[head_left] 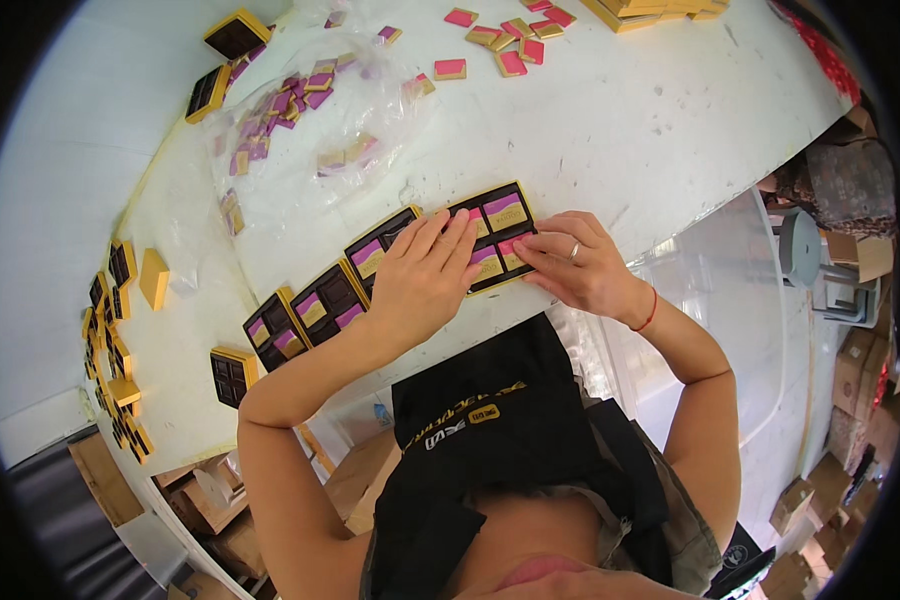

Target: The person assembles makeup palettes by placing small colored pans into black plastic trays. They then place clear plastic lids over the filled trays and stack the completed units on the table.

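Observation:
In front of me lies a gold-edged box with a dark divided tray (480,243), its compartments holding small flat wrapped pieces in purple, pink and gold. My left hand (422,270) lies over its left part, fingers stretched out and fingertips on the tray, hiding some compartments. At the lower right compartment, the thumb and fingers of my right hand (582,262) close on a pink-and-gold wrapped piece (514,250). Left of this box stands a row of similar boxes, including a partly filled box (327,305) and another box (275,333) at the row's end.
A clear plastic bag (370,120) with purple-and-gold pieces (290,100) lies on the white table (610,130). Loose pink-and-gold pieces (511,64) are scattered at the back. Several boxes (120,350) crowd the left edge; a single box (232,375) stands nearer. Gold boxes (650,12) are stacked far right.

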A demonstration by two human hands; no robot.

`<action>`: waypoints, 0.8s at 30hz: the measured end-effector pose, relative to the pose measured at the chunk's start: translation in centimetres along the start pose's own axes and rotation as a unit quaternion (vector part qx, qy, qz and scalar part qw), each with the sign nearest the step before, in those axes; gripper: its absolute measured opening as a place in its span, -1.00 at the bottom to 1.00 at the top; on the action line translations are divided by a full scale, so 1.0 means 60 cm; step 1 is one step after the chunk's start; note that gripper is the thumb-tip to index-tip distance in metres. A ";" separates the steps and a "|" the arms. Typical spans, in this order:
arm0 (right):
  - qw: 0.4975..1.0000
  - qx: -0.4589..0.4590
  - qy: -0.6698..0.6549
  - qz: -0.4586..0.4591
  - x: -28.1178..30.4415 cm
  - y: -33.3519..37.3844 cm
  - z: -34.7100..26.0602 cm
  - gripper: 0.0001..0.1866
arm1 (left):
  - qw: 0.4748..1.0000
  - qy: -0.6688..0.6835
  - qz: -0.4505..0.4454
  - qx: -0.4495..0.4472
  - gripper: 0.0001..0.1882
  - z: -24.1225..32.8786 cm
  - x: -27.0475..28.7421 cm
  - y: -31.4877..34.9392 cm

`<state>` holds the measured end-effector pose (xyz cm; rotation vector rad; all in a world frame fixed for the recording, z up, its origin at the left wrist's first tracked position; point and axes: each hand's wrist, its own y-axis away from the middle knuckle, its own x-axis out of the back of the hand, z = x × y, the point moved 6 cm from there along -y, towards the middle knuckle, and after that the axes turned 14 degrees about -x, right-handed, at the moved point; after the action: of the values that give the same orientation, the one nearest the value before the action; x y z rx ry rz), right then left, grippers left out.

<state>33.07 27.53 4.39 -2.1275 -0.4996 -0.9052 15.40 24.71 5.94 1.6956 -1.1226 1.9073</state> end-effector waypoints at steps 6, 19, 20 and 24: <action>0.996 -0.055 -0.074 0.023 0.027 -0.059 0.038 -0.62 | 0.960 0.219 -0.093 0.147 -0.70 -0.090 -0.011 -0.068; 0.939 -0.300 0.150 0.076 -0.065 -0.242 0.295 -0.69 | 0.973 0.134 0.010 0.185 -0.78 -0.290 -0.078 -0.173; 0.947 -0.300 0.083 0.075 -0.058 -0.237 0.300 -0.70 | 0.974 0.145 0.049 0.169 -0.79 -0.272 -0.049 -0.156; 0.940 -0.338 -0.033 -0.019 -0.041 -0.219 0.324 -0.72 | 0.894 0.357 0.184 0.197 -0.79 -0.204 0.054 -0.039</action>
<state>32.19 50.72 0.01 -2.7801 -0.2804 -1.1461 8.21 34.50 10.17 0.7788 -0.8171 2.8092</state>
